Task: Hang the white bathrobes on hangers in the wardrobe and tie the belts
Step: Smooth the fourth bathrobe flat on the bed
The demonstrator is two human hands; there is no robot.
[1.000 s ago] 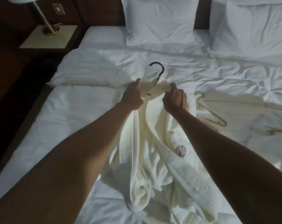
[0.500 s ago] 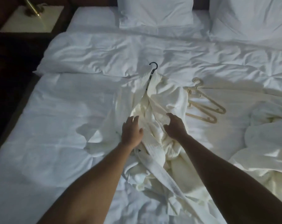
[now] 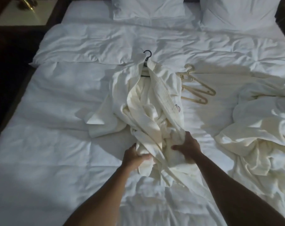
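White waffle cloth fills both my fists: the robe lies on the bed with its long axis running straight away from me, collar and black hanger at the far end, hem bunched at the near end under my hands. My left hand grips the near left fold, fingers curled into the cloth; my right hand clamps the right front edge just across from it, thumb pointing inward. Between them a strip I take to be the belt trails toward me over the sheet. It lies nearer my right hand, I think, though in this crumple I cannot tell where its ends run. Tying, as I judge it, turns on drawing both fronts together along that middle line, then finding the belt.

Two pale hangers lie just beside the robe's right shoulder, apart from it. A second robe sits heaped well to my right, not yet on a hanger. Pillows stand at the head of the bed, and a nightstand with a brass lamp base shows at the far left. No wardrobe is in sight.
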